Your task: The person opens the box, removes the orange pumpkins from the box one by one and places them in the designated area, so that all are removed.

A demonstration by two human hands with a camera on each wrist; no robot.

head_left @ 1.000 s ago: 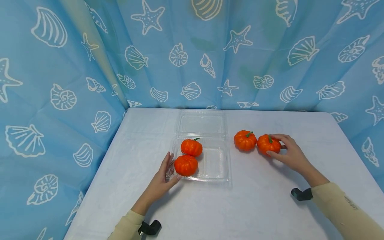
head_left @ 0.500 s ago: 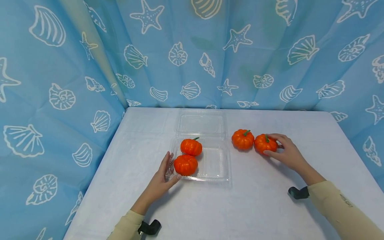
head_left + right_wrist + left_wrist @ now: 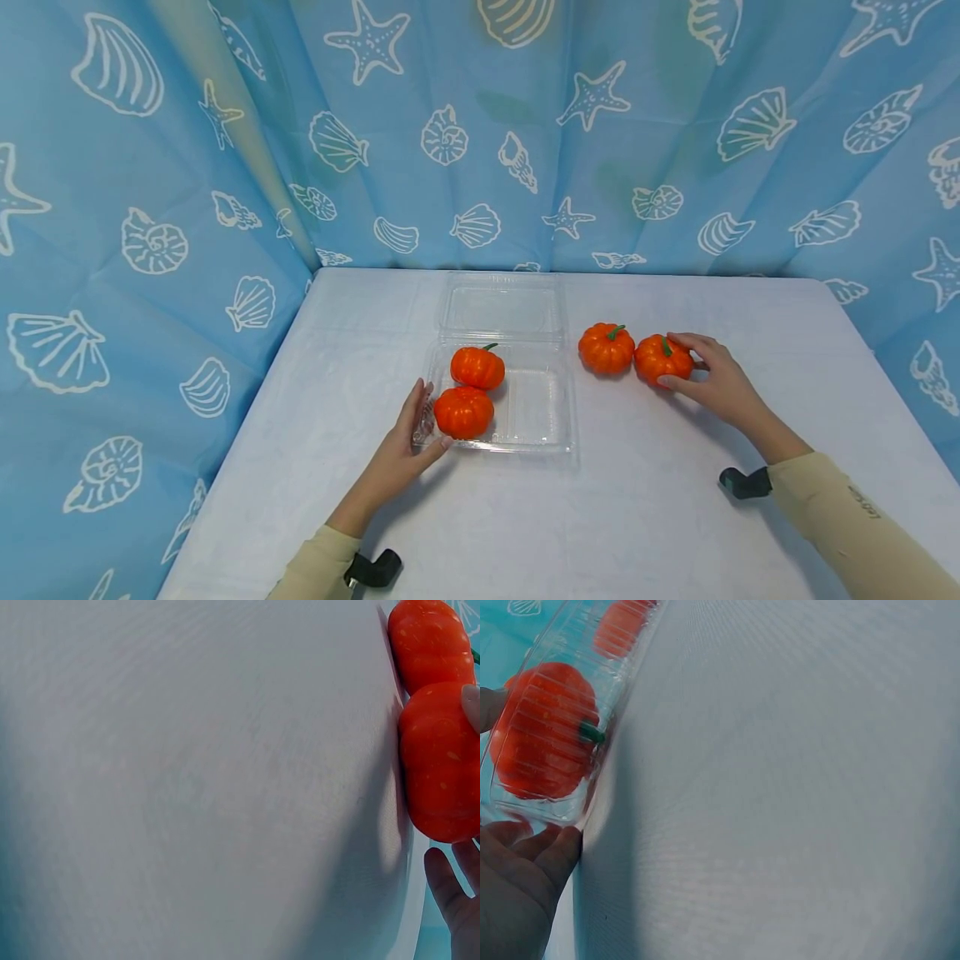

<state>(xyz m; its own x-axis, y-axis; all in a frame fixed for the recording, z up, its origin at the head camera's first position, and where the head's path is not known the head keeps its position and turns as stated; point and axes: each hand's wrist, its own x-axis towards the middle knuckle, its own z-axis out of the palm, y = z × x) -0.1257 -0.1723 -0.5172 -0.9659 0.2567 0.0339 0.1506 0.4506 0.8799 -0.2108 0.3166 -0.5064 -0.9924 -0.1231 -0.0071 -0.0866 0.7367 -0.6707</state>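
1. The right hand [image 3: 718, 385] lies on the counter [image 3: 645, 517] at the right, its fingers [image 3: 686, 340] curled around the right side of the rightmost pumpkin [image 3: 662, 359]. The thumb presses the near side of this orange pumpkin and the other fingers wrap the far side beside its green stem.
2. In the right wrist view the same pumpkin [image 3: 441, 761] sits on the white surface with one fingertip at its upper right edge and another finger just below it, so it lies between the thumb and the other fingers.
3. A second loose pumpkin [image 3: 606, 348] stands just to the left of the gripped one; the two touch or nearly touch.
4. The left hand [image 3: 405, 450] rests on the counter at the near left corner of the clear plastic container [image 3: 540, 417]. Its fingers are straight and relaxed, laid against the container's left wall, and the thumb touches the near rim.
5. Inside the container, in its left half, are two more pumpkins: the near pumpkin [image 3: 463, 412] right by the left hand's fingers, and the far pumpkin [image 3: 477, 367] just behind it. The container's wall stands between the fingers and the near pumpkin.
6. The container's lid [image 3: 501, 307] lies open and flat on the far side.
7. A blue curtain [image 3: 150, 208] printed with shells and starfish encloses the counter on the left and far sides.
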